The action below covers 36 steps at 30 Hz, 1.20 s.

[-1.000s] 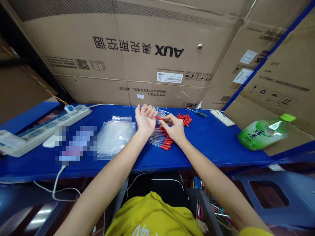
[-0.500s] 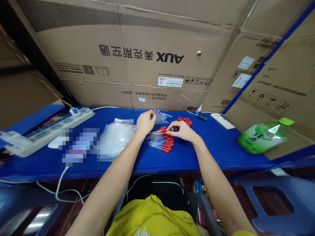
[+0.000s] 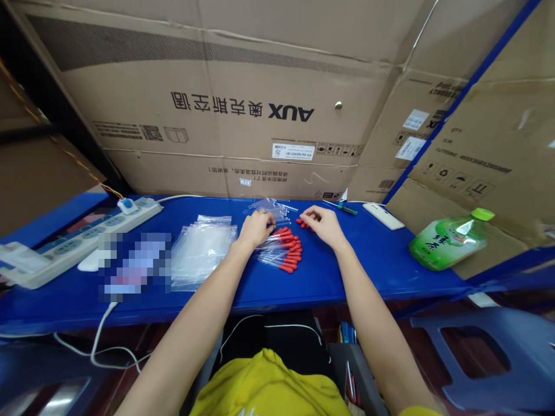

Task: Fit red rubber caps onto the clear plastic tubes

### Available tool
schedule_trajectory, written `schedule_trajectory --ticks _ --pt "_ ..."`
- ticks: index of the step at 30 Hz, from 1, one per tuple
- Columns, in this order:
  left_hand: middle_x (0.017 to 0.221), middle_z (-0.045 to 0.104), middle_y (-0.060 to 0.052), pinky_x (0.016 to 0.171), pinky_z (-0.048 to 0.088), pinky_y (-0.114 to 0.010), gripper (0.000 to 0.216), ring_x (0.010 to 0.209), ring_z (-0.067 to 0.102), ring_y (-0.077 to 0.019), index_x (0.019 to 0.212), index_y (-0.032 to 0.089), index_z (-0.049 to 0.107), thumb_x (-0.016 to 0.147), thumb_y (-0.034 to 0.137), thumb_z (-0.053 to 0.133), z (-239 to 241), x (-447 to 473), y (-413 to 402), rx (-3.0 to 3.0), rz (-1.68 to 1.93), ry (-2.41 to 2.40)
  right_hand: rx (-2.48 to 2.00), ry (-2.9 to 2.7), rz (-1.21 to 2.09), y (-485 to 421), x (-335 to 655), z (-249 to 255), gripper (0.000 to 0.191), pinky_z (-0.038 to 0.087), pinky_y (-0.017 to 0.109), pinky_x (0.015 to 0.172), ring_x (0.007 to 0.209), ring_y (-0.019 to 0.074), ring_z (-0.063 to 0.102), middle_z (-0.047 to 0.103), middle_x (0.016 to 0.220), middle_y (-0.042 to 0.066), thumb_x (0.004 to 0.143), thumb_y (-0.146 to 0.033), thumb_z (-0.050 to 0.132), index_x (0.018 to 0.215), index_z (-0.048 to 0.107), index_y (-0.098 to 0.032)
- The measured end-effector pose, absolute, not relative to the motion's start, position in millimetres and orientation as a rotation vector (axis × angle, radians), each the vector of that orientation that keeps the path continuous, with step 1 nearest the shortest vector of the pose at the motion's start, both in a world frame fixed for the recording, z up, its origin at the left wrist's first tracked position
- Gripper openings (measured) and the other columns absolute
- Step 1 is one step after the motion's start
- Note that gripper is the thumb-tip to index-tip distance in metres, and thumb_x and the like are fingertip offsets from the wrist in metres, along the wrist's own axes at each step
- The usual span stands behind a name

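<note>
My left hand (image 3: 256, 229) is curled at the near edge of a pile of loose clear tubes (image 3: 281, 212), its fingertips close together; what they hold, if anything, I cannot make out. Just below it lie droppers (image 3: 291, 254), clear tubes with red bulbs on one end, fanned out with the bulbs to the right. Over a small heap of loose red rubber bulbs (image 3: 300, 222) bends my right hand (image 3: 324, 224), fingers closed among them and hiding most of the heap.
Clear zip bags (image 3: 202, 254) lie left of my hands, beside a blurred phone (image 3: 139, 260) and a power strip (image 3: 87, 242). To the right are a screwdriver (image 3: 349, 210), a white phone-like object (image 3: 383, 216) and a green bottle (image 3: 448, 240). Cardboard (image 3: 243, 138) walls the back.
My right hand has moved from the fanned droppers away to the loose red bulbs. My left hand has come down slightly toward the droppers. The view has shifted a little.
</note>
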State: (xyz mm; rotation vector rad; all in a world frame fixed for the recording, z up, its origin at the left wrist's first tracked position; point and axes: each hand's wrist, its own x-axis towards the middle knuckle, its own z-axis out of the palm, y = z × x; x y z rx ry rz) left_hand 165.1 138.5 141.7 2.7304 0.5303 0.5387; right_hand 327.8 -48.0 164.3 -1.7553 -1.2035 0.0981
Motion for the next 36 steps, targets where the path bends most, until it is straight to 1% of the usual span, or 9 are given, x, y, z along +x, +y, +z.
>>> schedule_trajectory --ticks 3,5,10,15,18,21,25,31,36 --pt "0.106 0.072 -0.01 0.086 0.048 -0.034 0.01 0.104 0.064 -0.0262 0.094 0.021 0.074 0.092 0.025 0.065 146.7 164.5 135.2 2.763 0.461 0.567 -1.952 -0.897 -0.234 -53.5 342.4 164.7 0.021 0.038 0.027 0.064 0.06 0.0159 0.055 0.061 0.06 -0.002 0.09 -0.037 0.062 0.087 0.073 -0.019" --pt "0.108 0.072 -0.008 0.086 0.048 -0.032 0.011 0.104 0.064 -0.0246 0.096 0.021 0.073 0.093 0.024 0.063 149.6 164.2 133.2 2.783 0.42 0.578 -2.098 -0.718 -0.344 -58.9 350.5 164.3 0.016 0.037 0.027 0.065 0.063 0.0171 0.056 0.063 0.062 -0.001 0.089 -0.031 0.061 0.087 0.073 -0.021" --pt "0.115 0.072 -0.01 0.089 0.047 -0.035 0.017 0.11 0.064 -0.0265 0.098 0.019 0.071 0.098 0.021 0.054 151.7 164.5 132.0 2.841 0.406 0.63 -2.279 -0.58 -0.282 -67.9 358.1 161.0 0.015 0.038 0.027 0.067 0.072 0.02 0.062 0.071 0.074 0.002 0.088 -0.03 0.061 0.092 0.075 -0.025" --pt "0.11 0.074 -0.007 0.088 0.047 -0.033 0.019 0.109 0.066 -0.0252 0.112 0.021 0.068 0.095 0.023 0.063 150.8 164.2 134.2 2.794 0.41 0.567 -2.321 -0.599 -0.216 -66.8 360.1 157.1 0.018 0.046 0.03 0.075 0.079 0.0224 0.067 0.075 0.082 0.004 0.088 -0.038 0.063 0.09 0.077 -0.026" --pt "0.108 0.074 -0.007 0.088 0.047 -0.033 0.014 0.108 0.067 -0.0252 0.103 0.021 0.071 0.096 0.02 0.058 151.1 164.0 134.7 2.798 0.385 0.551 -2.329 -0.54 -0.238 -67.4 366.5 153.3 0.02 0.05 0.034 0.082 0.085 0.0254 0.07 0.076 0.086 0.007 0.087 -0.038 0.063 0.089 0.078 -0.025" --pt "0.115 0.07 -0.011 0.09 0.048 -0.034 0.018 0.109 0.066 -0.0265 0.099 0.019 0.07 0.098 0.018 0.052 149.7 165.0 135.3 2.813 0.399 0.561 -2.312 -0.445 -0.349 -70.2 378.3 145.7 0.028 0.052 0.037 0.088 0.093 0.0274 0.071 0.077 0.097 0.011 0.089 -0.026 0.055 0.104 0.078 -0.024" --pt "0.118 0.065 -0.015 0.094 0.048 -0.035 0.021 0.111 0.065 -0.0272 0.109 0.014 0.065 0.102 0.017 0.045 143.7 168.0 138.5 2.752 0.473 0.588 -2.26 -0.568 -0.347 -71.9 395.7 129.0 0.048 0.052 0.039 0.095 0.102 0.027 0.07 0.076 0.107 0.011 0.082 -0.01 0.051 0.12 0.077 -0.025" --pt "0.116 0.065 -0.016 0.097 0.049 -0.036 0.018 0.111 0.065 -0.0272 0.109 0.015 0.062 0.101 0.017 0.045 136.6 169.4 144.5 2.698 0.477 0.585 -2.271 -0.852 -0.2 -68.3 404.4 110.2 0.059 0.049 0.041 0.107 0.11 0.0259 0.069 0.079 0.108 0.005 0.072 0.0 0.049 0.115 0.08 -0.026" --pt "0.111 0.071 -0.012 0.091 0.05 -0.035 0.013 0.105 0.067 -0.0263 0.104 0.017 0.063 0.097 0.014 0.052 137.7 168.0 145.2 2.693 0.47 0.518 -2.269 -0.895 -0.192 -67.5 405.5 107.7 0.057 0.048 0.041 0.109 0.111 0.0253 0.068 0.079 0.105 0.005 0.066 0.004 0.05 0.105 0.081 -0.023"
